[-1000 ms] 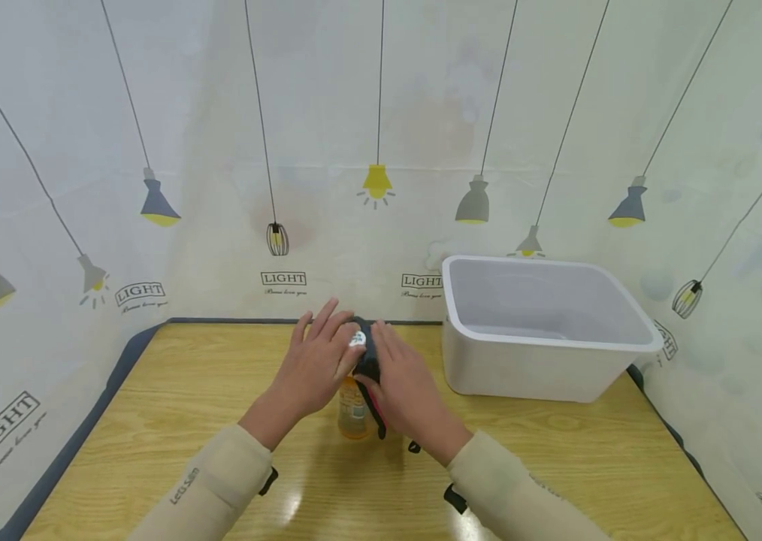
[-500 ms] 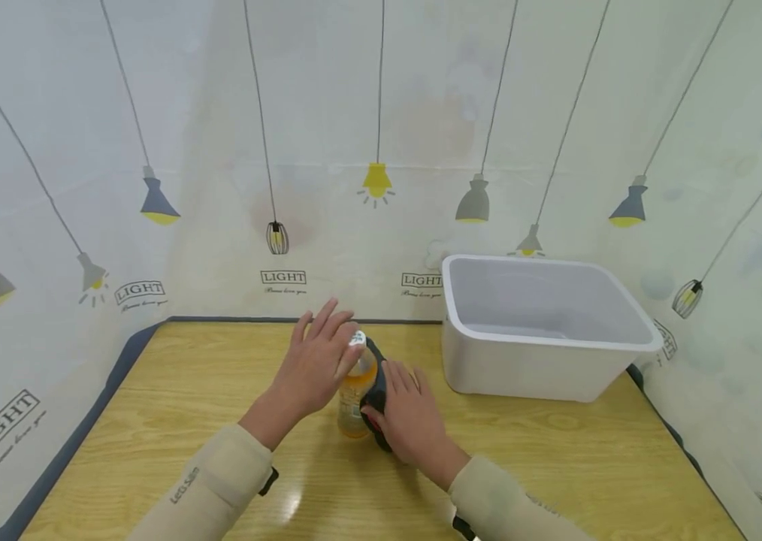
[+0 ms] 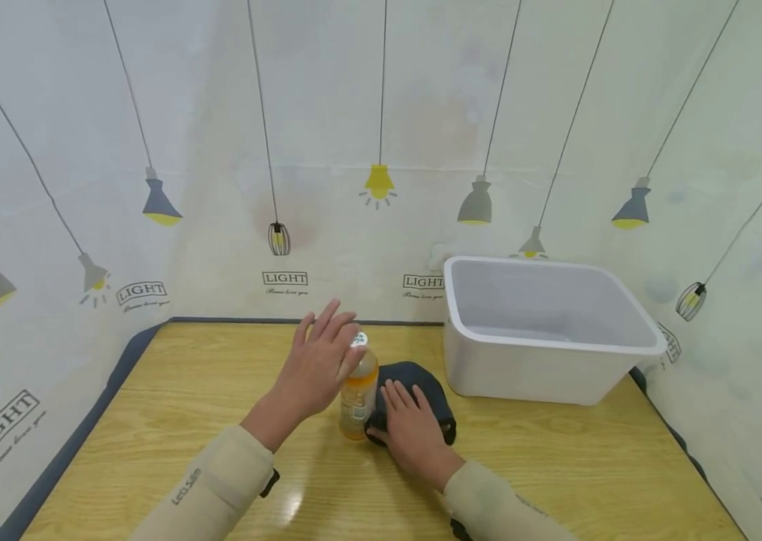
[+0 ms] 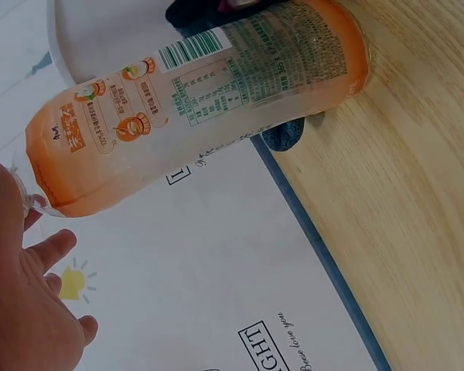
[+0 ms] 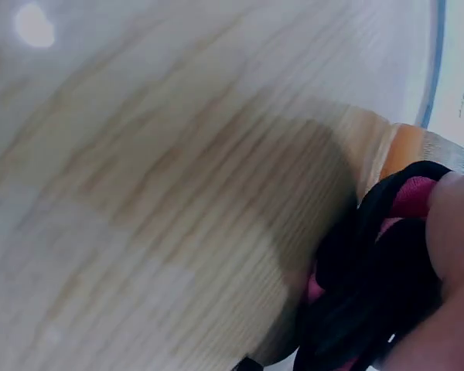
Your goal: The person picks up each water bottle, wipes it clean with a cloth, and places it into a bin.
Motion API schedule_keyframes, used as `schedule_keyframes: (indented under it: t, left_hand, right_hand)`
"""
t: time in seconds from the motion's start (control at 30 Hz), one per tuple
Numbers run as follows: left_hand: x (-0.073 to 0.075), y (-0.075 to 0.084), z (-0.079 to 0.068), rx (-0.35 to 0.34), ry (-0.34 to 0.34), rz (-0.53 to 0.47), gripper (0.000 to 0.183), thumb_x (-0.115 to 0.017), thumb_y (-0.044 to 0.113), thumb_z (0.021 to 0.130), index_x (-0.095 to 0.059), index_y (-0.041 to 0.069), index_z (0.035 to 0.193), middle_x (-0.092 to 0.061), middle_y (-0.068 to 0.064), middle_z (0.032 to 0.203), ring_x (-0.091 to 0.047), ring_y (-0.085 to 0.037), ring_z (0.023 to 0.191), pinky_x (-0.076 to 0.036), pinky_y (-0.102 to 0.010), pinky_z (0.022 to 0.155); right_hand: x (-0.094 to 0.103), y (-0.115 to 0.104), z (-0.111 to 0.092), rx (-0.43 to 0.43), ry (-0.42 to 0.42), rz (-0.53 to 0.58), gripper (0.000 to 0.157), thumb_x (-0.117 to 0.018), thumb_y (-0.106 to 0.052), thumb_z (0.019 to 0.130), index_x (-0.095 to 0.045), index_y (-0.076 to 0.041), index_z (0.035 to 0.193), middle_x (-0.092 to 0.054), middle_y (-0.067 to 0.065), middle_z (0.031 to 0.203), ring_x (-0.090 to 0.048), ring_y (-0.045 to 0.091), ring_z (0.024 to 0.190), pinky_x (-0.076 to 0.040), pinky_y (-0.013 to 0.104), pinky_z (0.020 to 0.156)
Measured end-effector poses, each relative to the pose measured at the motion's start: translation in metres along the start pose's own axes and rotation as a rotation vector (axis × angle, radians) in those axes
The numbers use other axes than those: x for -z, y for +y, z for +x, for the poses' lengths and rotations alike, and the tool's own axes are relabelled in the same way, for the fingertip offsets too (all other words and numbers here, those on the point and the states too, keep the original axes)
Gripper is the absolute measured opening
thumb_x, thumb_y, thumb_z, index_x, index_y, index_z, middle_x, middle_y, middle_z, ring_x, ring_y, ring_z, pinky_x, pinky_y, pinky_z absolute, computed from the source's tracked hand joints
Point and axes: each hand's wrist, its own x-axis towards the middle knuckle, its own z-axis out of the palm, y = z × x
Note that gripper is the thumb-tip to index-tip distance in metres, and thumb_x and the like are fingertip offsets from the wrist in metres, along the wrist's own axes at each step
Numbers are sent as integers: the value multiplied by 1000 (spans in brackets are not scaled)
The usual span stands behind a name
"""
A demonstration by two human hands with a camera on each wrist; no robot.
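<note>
A clear plastic bottle point(image 3: 358, 398) with an orange-toned label and a white cap stands upright on the table. My left hand point(image 3: 316, 364) pinches it at the neck, just under the cap, while the other fingers spread away; the left wrist view shows the label side of the bottle point(image 4: 201, 100). Right beside it lies a dark navy cloth item point(image 3: 418, 379) with a thick black edge. My right hand point(image 3: 415, 434) holds that edge, its fingers lying over the cloth. A pink lining point(image 5: 411, 197) shows at the folded black edge in the right wrist view.
A large white plastic bin point(image 3: 523, 368) stands at the back right of the wooden table point(image 3: 219, 391). Behind the table hangs a pale wall cloth point(image 3: 327, 188) printed with lamps, meeting the table along a blue border.
My right hand has drawn the navy cloth item down off the bottle's top and to the right, where it lies spread wider. The left hand has stayed at the neck.
</note>
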Motion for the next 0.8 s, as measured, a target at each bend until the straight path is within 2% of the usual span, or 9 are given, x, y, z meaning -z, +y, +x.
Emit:
schedule_keyframes:
  t: [0.1, 0.2, 0.27, 0.47, 0.63, 0.8]
  left_hand:
    - [0, 0, 0, -1, 1, 0, 45, -32, 44, 105, -51, 16, 135, -42, -4, 151, -17, -25, 152, -20, -57, 118]
    - [0, -1, 0, -3, 3, -2, 45, -32, 44, 105, -51, 16, 135, -42, -4, 150, -17, -25, 152, -20, -57, 118]
    - [0, -1, 0, -3, 5, -5, 45, -32, 44, 105, -51, 16, 135, -42, -3, 150, -17, -25, 152, -20, -58, 118]
    - [1, -2, -1, 2, 7, -25, 46, -32, 43, 106, -52, 15, 135, -43, -4, 150, -17, -26, 152, -19, -58, 118]
    - [1, -2, -1, 7, -7, -24, 47, -31, 45, 105, -51, 15, 135, -42, -4, 151, -16, -26, 152, -18, -57, 119]
    - [1, -1, -1, 12, -20, -20, 45, -31, 45, 105, -50, 17, 135, -41, -3, 151, -15, -25, 152, -17, -57, 119]
  right_hand:
    - [4, 0, 0, -11, 6, 93, 71, -41, -57, 98, -39, -8, 149, -36, 6, 157, -32, 22, 147, -24, 47, 120]
    - [17, -1, 0, -27, 39, 184, 68, -44, -52, 99, -42, -4, 147, -43, 9, 153, -39, 24, 144, -28, 47, 119]
    - [28, -1, 0, -38, 96, 240, 63, -48, -48, 99, -46, -3, 144, -50, 10, 147, -45, 23, 139, -31, 47, 117]
    - [59, -1, 2, -67, 295, 431, 43, -56, -41, 98, -56, -12, 129, -65, 3, 126, -61, 20, 120, -37, 47, 112]
    - [75, 1, 4, -43, 357, 420, 45, -59, -36, 97, -54, -8, 132, -64, 6, 127, -60, 23, 122, -37, 47, 113]
    - [87, 1, 5, -4, 396, 363, 53, -59, -33, 97, -46, -9, 143, -57, 5, 139, -52, 21, 132, -35, 46, 115]
